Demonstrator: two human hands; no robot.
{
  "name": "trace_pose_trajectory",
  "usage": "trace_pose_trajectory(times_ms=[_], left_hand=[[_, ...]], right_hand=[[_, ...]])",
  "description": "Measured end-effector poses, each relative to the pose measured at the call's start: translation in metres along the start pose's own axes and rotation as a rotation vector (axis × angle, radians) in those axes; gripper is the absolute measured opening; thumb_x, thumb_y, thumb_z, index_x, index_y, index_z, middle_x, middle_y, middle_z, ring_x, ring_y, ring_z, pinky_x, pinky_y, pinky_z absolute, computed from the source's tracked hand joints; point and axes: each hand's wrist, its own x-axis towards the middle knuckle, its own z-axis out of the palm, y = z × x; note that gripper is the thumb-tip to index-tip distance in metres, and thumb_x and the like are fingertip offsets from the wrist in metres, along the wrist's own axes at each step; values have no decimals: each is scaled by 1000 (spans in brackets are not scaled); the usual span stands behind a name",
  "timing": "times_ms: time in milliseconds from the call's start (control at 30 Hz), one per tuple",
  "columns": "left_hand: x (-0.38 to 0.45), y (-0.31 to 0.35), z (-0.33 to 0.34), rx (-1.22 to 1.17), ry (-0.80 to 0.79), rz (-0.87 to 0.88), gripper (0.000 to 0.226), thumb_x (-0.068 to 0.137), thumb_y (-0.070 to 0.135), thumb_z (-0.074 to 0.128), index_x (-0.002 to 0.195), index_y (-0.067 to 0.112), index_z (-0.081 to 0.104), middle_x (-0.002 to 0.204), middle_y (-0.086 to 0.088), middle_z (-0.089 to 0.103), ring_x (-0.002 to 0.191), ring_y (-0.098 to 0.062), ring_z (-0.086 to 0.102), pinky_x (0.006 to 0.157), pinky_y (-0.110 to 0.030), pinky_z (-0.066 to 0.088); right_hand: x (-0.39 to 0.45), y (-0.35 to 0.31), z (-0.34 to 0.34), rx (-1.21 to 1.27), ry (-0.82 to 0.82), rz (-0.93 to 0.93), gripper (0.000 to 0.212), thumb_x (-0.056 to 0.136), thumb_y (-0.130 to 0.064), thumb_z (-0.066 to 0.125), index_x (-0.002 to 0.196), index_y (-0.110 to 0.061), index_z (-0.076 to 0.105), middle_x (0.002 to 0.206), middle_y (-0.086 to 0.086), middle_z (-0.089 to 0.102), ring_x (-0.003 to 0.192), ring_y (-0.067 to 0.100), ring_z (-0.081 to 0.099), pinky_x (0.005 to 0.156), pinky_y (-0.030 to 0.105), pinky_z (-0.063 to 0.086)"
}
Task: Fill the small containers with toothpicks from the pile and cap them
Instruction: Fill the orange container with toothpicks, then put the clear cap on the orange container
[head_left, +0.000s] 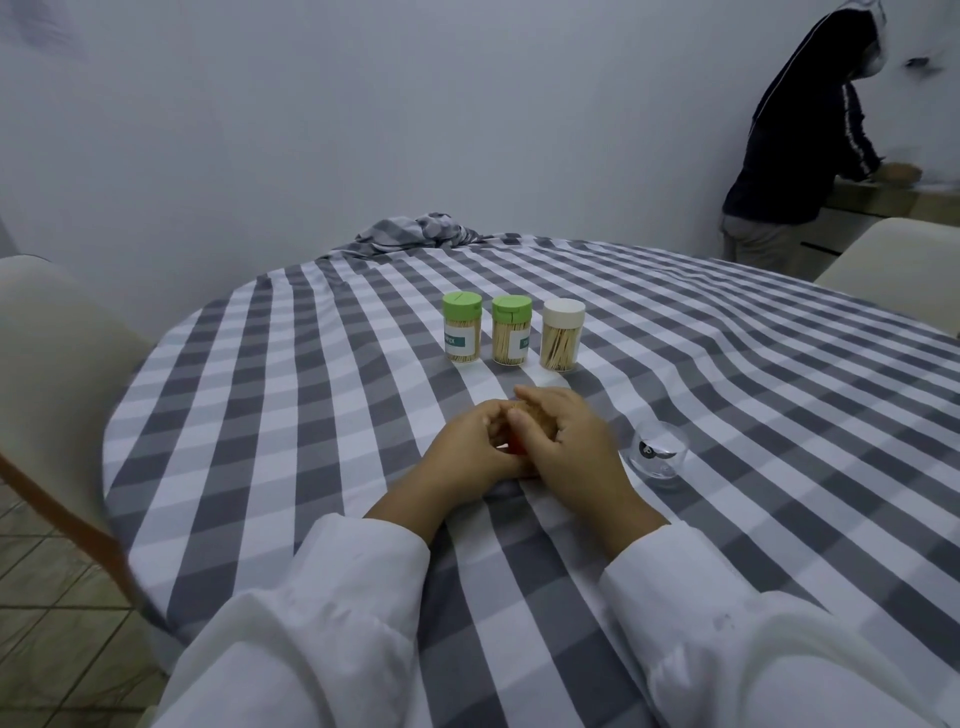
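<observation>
1. Both hands together low on the desk (311, 415), left hand (470, 441) and right hand (566, 436) touching, fingers curled around a bundle of toothpicks (532, 415)
2. Left grip: fingers bent and wrapped against the near-left side of the bundle, thumb up top
3. Right grip: fingers curled over the far-right side of the same bundle, tan tips showing between the two hands
4. Small red-orange patch (517, 446) just under the grip, mostly hidden; cannot tell what
5. Beyond the grip, a row of three capped containers standing upright, all packed with toothpicks: left green-capped container (462, 327), middle green-capped container (511, 331) just beside, white-capped container (563, 334) at the right end
6. Right of the grip, near the right wrist side, a clear container (658, 454) lying on the cloth, uncapped, a dark round mark on its wall
7. Checked grey-and-white cloth over the whole desk, bunched in a heap (421, 231) at the far edge, well beyond the row
8. White sleeves (332, 597) on both forearms, nearer than the grip
9. Pale chair (47, 353) far left of the grip; another person in a dark jacket (800, 150) far back right, bent over a counter
</observation>
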Motion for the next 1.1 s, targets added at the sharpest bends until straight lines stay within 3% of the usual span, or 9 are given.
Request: trace_pose_trajectory(times_ms=[133, 233, 400, 467, 600, 733, 867, 1000, 1100], left_hand=[[-1, 3, 3, 54, 24, 46, 56, 79, 14, 74, 130, 22, 51, 116, 5, 63, 102, -10, 60, 78, -19, 53], [-2, 3, 6, 20, 15, 64, 64, 78, 15, 75, 134, 28, 49, 123, 8, 60, 113, -10, 57, 91, -24, 51], [0, 1, 13, 12, -11, 27, 77, 76, 32, 77, 142, 29, 37, 135, 5, 53, 120, -14, 51, 97, -29, 46], [2, 2, 14, 14, -20, 6, 83, 75, 36, 77, 145, 27, 32, 140, 4, 47, 126, -16, 46, 97, -29, 43], [2, 5, 16, 50, -4, 1, 78, 78, 33, 75, 144, 27, 33, 143, 2, 44, 129, -18, 43, 96, -29, 42], [2, 7, 15, 90, -12, 22, 78, 84, 30, 70, 148, 28, 26, 147, 2, 39, 131, -19, 41, 93, -25, 39], [1, 7, 10, -17, -34, 18, 69, 81, 24, 74, 138, 31, 35, 143, 2, 44, 123, -15, 48, 92, -24, 43], [-1, 7, 6, -12, -93, 31, 58, 80, 23, 75, 127, 33, 43, 134, 6, 50, 117, -9, 49, 94, -24, 44], [-4, 8, 4, 3, -142, 58, 61, 81, 21, 73, 132, 34, 42, 134, 9, 48, 120, -9, 47, 95, -24, 44]], right_hand=[[2, 1, 2, -57, 14, 3, 18, 90, -24, 60, 106, -20, 65, 110, -3, 52, 93, 3, 46, 72, 3, 33], [5, 1, -2, -42, 35, 31, 13, 90, -21, 58, 101, -17, 63, 108, -2, 52, 91, 3, 47, 69, 2, 33], [13, 5, -24, 8, 128, 175, 18, 92, -25, 56, 108, -22, 62, 117, -2, 56, 110, 12, 51, 91, 30, 46], [21, 10, -41, -162, 174, 247, 24, 92, -28, 55, 115, -25, 60, 125, 0, 55, 117, 18, 48, 97, 38, 44], [20, 32, -68, -588, -145, 479, 56, 88, -32, 57, 140, -33, 36, 148, 3, 33, 131, 27, 33, 104, 45, 33], [17, 44, -69, -269, -275, 555, 55, 91, -14, 54, 142, -27, 37, 143, 7, 42, 113, 23, 51, 93, 35, 45], [21, 33, -66, 262, 56, 694, 48, 89, -26, 63, 134, -27, 47, 137, 6, 45, 111, 22, 51, 89, 35, 52], [19, 27, -50, 759, 216, 785, 36, 88, -30, 63, 122, -20, 57, 121, 3, 55, 102, 19, 57, 71, 27, 58], [20, 28, -39, 994, 349, 828, 33, 85, -32, 66, 114, -18, 56, 110, 4, 58, 100, 24, 60, 82, 37, 57]])
